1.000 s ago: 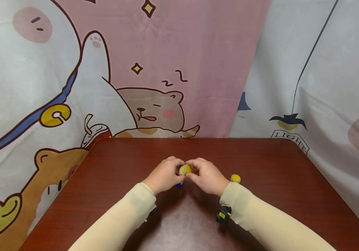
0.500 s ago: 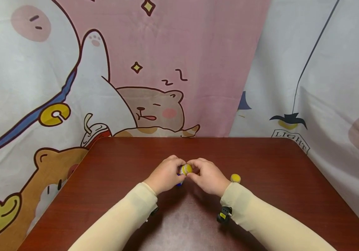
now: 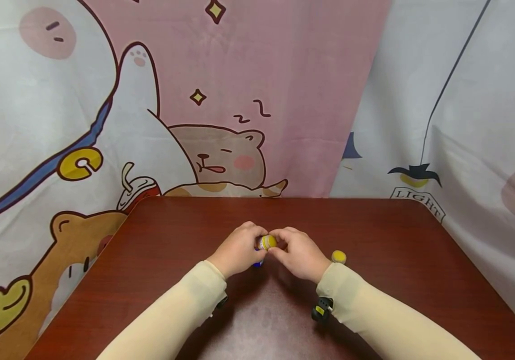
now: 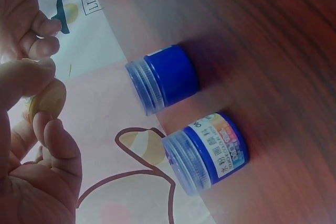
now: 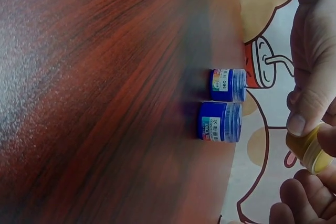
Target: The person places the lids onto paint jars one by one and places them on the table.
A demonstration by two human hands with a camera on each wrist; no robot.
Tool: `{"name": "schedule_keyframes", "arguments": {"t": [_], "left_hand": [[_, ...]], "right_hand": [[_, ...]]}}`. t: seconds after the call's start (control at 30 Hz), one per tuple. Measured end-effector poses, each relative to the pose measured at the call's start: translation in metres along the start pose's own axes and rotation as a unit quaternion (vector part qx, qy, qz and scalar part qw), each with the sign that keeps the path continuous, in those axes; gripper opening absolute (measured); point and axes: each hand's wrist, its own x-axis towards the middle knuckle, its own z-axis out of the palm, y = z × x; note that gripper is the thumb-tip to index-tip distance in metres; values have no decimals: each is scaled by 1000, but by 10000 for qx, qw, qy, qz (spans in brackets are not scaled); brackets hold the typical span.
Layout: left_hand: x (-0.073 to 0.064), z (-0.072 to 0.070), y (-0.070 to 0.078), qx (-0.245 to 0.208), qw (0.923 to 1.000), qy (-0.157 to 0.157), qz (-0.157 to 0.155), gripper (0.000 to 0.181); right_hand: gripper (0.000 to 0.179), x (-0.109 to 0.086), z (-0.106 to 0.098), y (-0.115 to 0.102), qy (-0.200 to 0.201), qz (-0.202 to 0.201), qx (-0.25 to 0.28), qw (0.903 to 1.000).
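Note:
Above the table, a small yellow paint jar (image 3: 268, 242) is held tilted between both hands, its yellow end toward the right. My left hand (image 3: 238, 252) grips the jar's body from the left, a thumb pressing its side in the right wrist view. From the other side my right hand (image 3: 300, 255) pinches the clear-rimmed lid end (image 5: 318, 161). Below them stand two blue paint jars with clear ridged lids, one blue jar (image 4: 173, 77) beside a second labelled blue jar (image 4: 218, 153). The head view shows only a sliver of blue jar (image 3: 258, 263) under the left hand.
Another yellow-topped jar (image 3: 338, 257) stands on the table by the right wrist. The dark red wooden table (image 3: 374, 225) ends at a cartoon-printed curtain (image 3: 307, 100) behind it. Black devices (image 3: 322, 309) are strapped at the wrists.
The yellow jar has shifted very slightly to the right between the fingers and its yellow end faces a little more rightward. Both hands stay in nearly the same place.

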Motion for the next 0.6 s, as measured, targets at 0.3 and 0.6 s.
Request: {"name": "schedule_keyframes", "arguments": {"t": [0.3, 0.6], "left_hand": [[0, 0, 0, -25, 10000, -64, -32, 30], [-1, 1, 0, 28, 10000, -65, -4, 30]], "right_hand": [[51, -1, -1, 4, -8, -63, 4, 10000], [34, -2, -1, 5, 58, -231, 3, 9997]]}}
